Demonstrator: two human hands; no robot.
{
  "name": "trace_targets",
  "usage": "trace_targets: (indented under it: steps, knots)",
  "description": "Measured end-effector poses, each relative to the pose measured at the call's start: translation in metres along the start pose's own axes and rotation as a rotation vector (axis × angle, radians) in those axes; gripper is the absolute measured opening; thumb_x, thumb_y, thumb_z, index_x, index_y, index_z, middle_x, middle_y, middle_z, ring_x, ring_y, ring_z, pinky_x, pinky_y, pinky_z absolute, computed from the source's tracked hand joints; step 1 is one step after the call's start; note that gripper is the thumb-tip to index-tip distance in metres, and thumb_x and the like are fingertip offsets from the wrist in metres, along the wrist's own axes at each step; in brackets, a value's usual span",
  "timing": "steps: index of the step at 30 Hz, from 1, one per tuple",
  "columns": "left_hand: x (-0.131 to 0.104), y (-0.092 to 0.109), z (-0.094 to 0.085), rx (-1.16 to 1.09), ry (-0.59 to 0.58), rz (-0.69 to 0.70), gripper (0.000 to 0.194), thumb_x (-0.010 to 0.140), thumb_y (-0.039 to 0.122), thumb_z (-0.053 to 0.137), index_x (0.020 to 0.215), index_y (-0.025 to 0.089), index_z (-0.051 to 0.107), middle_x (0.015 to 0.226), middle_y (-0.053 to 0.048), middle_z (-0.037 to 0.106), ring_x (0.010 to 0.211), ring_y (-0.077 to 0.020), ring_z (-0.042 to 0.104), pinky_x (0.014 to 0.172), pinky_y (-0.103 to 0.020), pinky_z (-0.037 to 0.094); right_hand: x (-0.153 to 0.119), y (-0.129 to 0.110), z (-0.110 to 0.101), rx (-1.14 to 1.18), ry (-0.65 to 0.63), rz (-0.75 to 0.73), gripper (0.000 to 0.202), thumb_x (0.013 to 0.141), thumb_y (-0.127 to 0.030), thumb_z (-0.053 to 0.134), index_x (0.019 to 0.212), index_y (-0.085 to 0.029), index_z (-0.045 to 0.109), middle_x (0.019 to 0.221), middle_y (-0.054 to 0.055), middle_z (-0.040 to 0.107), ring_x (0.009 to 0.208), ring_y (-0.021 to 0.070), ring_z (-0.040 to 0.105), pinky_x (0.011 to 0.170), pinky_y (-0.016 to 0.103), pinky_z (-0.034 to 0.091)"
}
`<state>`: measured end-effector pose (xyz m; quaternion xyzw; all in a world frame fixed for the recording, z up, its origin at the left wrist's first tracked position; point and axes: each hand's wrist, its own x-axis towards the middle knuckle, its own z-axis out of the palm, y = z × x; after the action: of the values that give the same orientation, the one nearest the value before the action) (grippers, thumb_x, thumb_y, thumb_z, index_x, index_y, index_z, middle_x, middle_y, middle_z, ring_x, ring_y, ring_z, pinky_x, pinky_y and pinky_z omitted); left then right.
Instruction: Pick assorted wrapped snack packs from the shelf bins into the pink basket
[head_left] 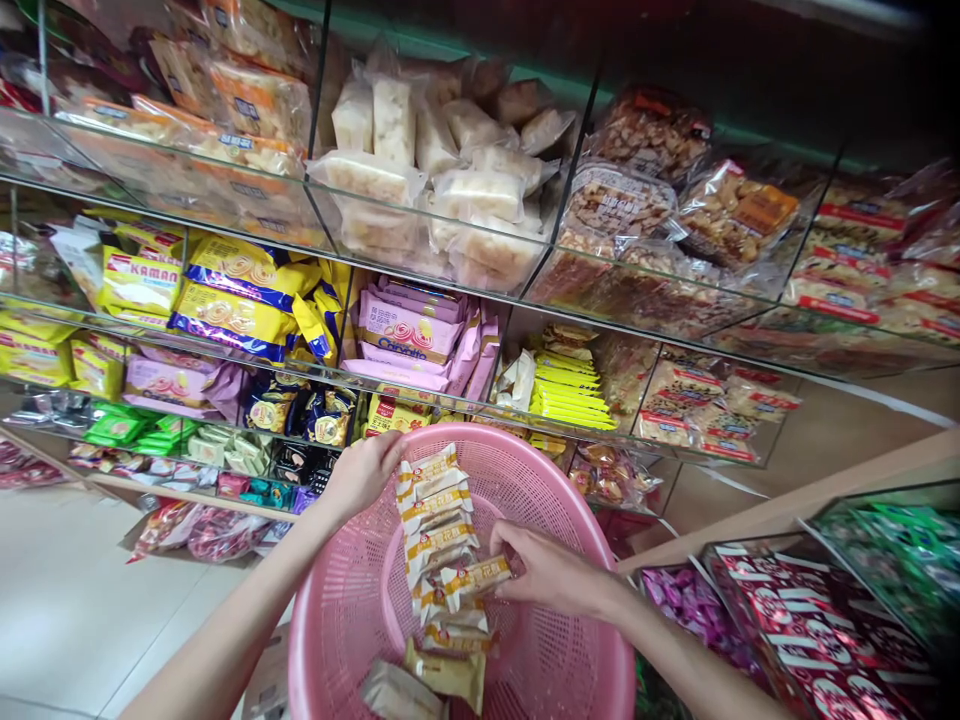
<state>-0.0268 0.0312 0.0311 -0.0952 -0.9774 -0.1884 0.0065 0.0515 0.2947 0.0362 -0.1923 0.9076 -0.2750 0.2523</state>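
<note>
Basket (577,655) beneath our left hand (366,474), which grips its rim, arm outstretched; our right hand (538,572), wrist angled inward, pinches one wrapped bar (476,577) over the row of bars (435,500) between both hands. We judge that bars are being handled singly; the next move calls for a steady pinch clear of neighbours.

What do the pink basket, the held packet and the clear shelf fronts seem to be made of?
Pink basket: probably semi-glossy moulded plastic, given the smooth rim and evenly perforated wall.
Held packet: likely shiny plastic film, with a flattened end.
Clear shelf fronts: glossy glass or acrylic; goods show through.
</note>
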Motion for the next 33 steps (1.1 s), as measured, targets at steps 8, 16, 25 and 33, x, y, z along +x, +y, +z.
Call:
trace_targets:
  steps: [8,16,25,33]
  knots:
    - [0.006,0.003,0.002,-0.007,-0.004,0.014,0.042,0.091,0.045,0.025,0.101,0.023,0.059,0.092,-0.008,0.072,0.088,-0.0225,0.066,0.071,-0.028,0.043,0.001,-0.013,0.023,-0.017,0.107,0.033,0.024,0.067,-0.023,0.065,0.082,-0.021,0.047,0.086,-0.003,0.059,0.078,0.0152,0.052,0.062,0.024,0.032]
    - [0.008,0.003,0.004,-0.001,-0.004,0.012,0.043,0.091,0.044,0.023,0.104,0.023,0.059,0.097,-0.008,0.072,0.091,-0.0229,0.066,0.071,-0.028,0.043,0.005,-0.022,0.039,-0.147,0.220,0.003,0.022,0.075,-0.026,0.062,0.089,-0.020,0.045,0.095,0.004,0.062,0.084,0.0197,0.058,0.067,0.028,0.040]
    - [0.010,-0.001,0.006,-0.017,0.011,-0.006,0.042,0.091,0.043,0.025,0.103,0.023,0.059,0.100,-0.008,0.071,0.094,-0.0232,0.065,0.074,-0.029,0.044,-0.028,-0.021,0.045,-0.462,0.079,-0.096,0.017,0.079,-0.025,0.060,0.093,-0.018,0.055,0.089,0.005,0.069,0.074,0.0211,0.066,0.058,0.028,0.045]
    - [0.013,-0.001,0.008,-0.021,0.016,0.002,0.043,0.091,0.044,0.024,0.103,0.023,0.059,0.097,-0.008,0.071,0.094,-0.0244,0.065,0.074,-0.030,0.044,-0.002,-0.021,0.113,-0.745,-0.083,-0.235,0.020,0.078,-0.012,0.049,0.093,-0.012,0.063,0.074,0.010,0.071,0.061,0.0214,0.065,0.051,0.030,0.046]
